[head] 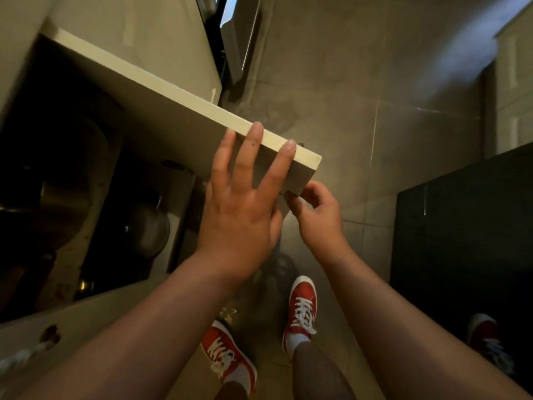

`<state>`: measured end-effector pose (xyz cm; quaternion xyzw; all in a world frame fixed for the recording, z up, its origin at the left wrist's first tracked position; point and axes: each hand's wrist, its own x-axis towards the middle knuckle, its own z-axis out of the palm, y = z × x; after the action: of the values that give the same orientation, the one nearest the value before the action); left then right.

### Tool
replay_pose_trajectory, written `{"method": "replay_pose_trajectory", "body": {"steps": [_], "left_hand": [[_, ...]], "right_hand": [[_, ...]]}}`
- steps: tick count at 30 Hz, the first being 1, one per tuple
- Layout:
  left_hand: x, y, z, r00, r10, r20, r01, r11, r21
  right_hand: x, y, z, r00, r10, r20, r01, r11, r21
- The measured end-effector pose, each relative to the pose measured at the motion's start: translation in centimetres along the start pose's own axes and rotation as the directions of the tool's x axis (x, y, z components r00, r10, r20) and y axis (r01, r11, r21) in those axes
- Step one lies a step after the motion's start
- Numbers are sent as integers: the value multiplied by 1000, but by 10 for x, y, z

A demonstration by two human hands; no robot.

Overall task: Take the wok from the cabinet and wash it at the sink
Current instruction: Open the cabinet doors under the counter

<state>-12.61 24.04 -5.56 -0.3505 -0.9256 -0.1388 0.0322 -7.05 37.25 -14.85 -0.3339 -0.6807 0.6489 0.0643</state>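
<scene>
A pale cabinet door point(161, 111) stands swung open from the low cabinet on the left. My left hand point(245, 203) lies flat on the door's inner face with the fingers spread and the fingertips over its top edge. My right hand point(314, 215) pinches the door's outer corner between thumb and fingers. Inside the dark cabinet point(57, 174) sit round metal pots, one a steel pot or lid point(147, 229) near the front. I cannot tell which of them is the wok.
I stand on a grey tiled floor point(360, 90) in red sneakers point(301, 310). A dark glossy appliance front point(467, 232) is at the right. An oven door with a bar handle point(248, 44) is further ahead. A lower cabinet front point(86, 319) runs along the bottom left.
</scene>
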Motion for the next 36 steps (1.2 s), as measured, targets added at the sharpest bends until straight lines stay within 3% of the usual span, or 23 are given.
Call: {"method": "replay_pose_trajectory", "body": {"steps": [14, 23, 28, 32, 36], "left_hand": [[98, 50, 18, 961, -277, 11, 276, 960, 54], [130, 49, 14, 952, -303, 36, 302, 952, 47], [111, 34, 6, 966, -251, 65, 257, 962, -95], [41, 13, 2, 905, -354, 236, 408, 880, -244], [-48, -11, -3, 730, -526, 437, 667, 687, -289]], "right_hand": [[108, -32, -25, 999, -49, 10, 49, 999, 0], [140, -63, -30, 996, 33, 83, -34, 999, 11], [144, -64, -26, 996, 67, 57, -68, 998, 14], [120, -50, -15, 985, 171, -27, -170, 985, 29], [57, -35, 12, 968, 250, 23, -242, 953, -183]]}}
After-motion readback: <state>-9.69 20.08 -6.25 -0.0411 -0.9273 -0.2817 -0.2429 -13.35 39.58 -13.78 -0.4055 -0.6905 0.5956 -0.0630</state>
